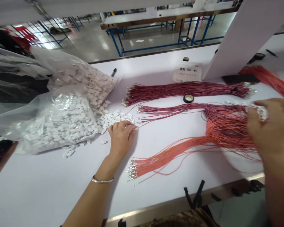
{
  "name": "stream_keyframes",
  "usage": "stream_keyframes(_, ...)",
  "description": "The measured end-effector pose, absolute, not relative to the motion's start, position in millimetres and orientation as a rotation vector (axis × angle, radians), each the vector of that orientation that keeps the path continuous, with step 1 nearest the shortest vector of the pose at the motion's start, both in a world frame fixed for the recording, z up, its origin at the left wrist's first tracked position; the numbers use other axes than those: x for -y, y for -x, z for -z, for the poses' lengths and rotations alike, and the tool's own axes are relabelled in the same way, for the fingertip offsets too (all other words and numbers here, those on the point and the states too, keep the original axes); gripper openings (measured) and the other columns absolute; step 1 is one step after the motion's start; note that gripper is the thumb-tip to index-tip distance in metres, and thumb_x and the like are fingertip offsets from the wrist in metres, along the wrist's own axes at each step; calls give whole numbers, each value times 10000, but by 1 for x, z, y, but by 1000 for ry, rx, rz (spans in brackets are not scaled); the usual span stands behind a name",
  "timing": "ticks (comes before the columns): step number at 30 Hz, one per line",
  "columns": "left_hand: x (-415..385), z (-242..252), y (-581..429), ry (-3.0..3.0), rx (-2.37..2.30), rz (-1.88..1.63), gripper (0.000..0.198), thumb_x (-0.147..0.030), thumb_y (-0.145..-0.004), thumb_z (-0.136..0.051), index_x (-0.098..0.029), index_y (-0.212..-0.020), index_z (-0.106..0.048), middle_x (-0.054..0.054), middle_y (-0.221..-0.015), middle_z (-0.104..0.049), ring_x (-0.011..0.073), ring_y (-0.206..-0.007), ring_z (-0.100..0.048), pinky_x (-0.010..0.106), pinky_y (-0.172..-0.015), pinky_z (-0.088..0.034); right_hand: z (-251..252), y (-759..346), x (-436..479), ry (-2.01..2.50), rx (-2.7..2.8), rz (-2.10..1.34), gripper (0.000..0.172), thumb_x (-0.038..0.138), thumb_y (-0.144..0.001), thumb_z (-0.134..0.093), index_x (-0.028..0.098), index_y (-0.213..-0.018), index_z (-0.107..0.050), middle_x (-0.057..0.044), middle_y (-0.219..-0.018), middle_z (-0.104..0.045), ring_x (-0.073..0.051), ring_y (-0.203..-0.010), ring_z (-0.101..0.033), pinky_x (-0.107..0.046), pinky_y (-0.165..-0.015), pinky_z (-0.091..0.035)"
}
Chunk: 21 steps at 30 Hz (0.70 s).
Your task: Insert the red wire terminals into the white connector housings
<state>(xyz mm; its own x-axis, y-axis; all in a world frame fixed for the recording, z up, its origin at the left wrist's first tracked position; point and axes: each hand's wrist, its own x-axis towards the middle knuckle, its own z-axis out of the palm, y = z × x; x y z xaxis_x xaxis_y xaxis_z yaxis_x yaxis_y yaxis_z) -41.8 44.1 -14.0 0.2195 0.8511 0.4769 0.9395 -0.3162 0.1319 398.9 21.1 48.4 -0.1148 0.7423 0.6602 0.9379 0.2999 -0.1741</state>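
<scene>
My left hand (121,138) rests on the table beside a loose pile of small white connector housings (115,118). Its fingers are curled, and a white housing shows at the thumb and fingertip, by the end of a dark red wire (146,122). At the right, my right hand (272,126) is closed around a cluster of white housings (261,112), partly hidden by the fingers. It lies over a bundle of orange wires (227,129) mixed with dark red ones. Orange wires with metal terminals (170,154) fan out toward me.
Two clear plastic bags, one of white housings (68,116) and one of larger beige parts (85,82), stand at the left. Behind the wires lie a tied dark red bundle (180,90), a tape roll (188,98), and a booklet (187,72). A white post (236,37) rises at the right.
</scene>
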Motion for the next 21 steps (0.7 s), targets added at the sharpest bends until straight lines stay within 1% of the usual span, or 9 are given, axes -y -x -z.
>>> stream_keyframes(1,-44,14,43,2298,1672,769,137,-222,-880,-616,-221,-906,-751,114,-987,-694,290,-914,-558,486,-845,-378,-51,-374,-20,1499,1919,332,206,276,-956,-489,255,-1031,-679,-124,-998,-654,-351,-1020,-568,-479,-814,-385)
stream_keyframes(2,-44,13,43,2296,1630,843,129,-225,-882,-618,-214,-907,-744,110,-963,-698,280,-900,-570,473,-839,-398,-51,-346,-19,1365,2070,255,178,266,-949,-503,245,-964,-679,-99,-906,-673,-288,-880,-595,-426,-767,-408)
stream_keyframes(4,-41,9,43,2312,1573,1021,120,-229,-886,-622,-201,-935,-728,99,-941,-697,251,-876,-595,427,-825,-446,-46,-290,-17,1093,2377,3,218,163,-937,-477,223,-837,-662,-58,-819,-684,-208,-762,-582,-359,-726,-417)
stream_keyframes(6,-35,4,39,2346,1578,1198,123,-219,-886,-628,-192,-971,-712,81,-942,-686,200,-812,-611,361,-789,-483,-39,-246,-15,1001,2672,-155,179,118,-910,-538,194,-791,-649,-45,-808,-679,-182,-748,-571,-338,-729,-406)
stream_keyframes(9,-25,-3,31,2383,1707,1421,143,-211,-881,-639,-191,-1004,-709,42,-895,-663,140,-710,-596,293,-736,-498,-35,-211,-13,890,2984,-95,140,86,-869,-593,152,-762,-655,-69,-784,-662,-201,-768,-573,-356,-738,-387)
stream_keyframes(13,-18,-6,22,2407,2029,1799,222,-274,-857,-679,-218,-1068,-719,22,-877,-638,136,-726,-601,272,-707,-507,-39,-199,-13,683,3157,66,159,53,-865,-559,116,-768,-667,-103,-769,-644,-222,-764,-568,-372,-732,-372)
stream_keyframes(16,-16,-7,17,2343,2333,2138,202,-309,-823,-722,-208,-998,-736,13,-830,-641,123,-663,-609,262,-665,-508,-38,-195,-19,560,3195,104,179,29,-859,-524,102,-788,-671,-113,-760,-646,-220,-750,-565,-363,-718,-369)
stream_keyframes(18,-17,-9,15,2195,2475,2432,205,-318,-791,-756,-199,-954,-729,-1,-773,-648,119,-642,-620,258,-664,-513,-34,-197,-27,645,3148,-4,153,38,-840,-537,109,-784,-661,-109,-768,-656,-205,-746,-566,-345,-717,-373)
stream_keyframes(21,-19,-12,15,1893,2506,2883,222,-316,-737,-801,-185,-886,-700,2,-805,-677,122,-667,-646,252,-662,-520,-31,-206,-38,1009,2818,-431,86,84,-799,-565,144,-764,-617,-50,-753,-651,-144,-675,-543,-273,-661,-374)
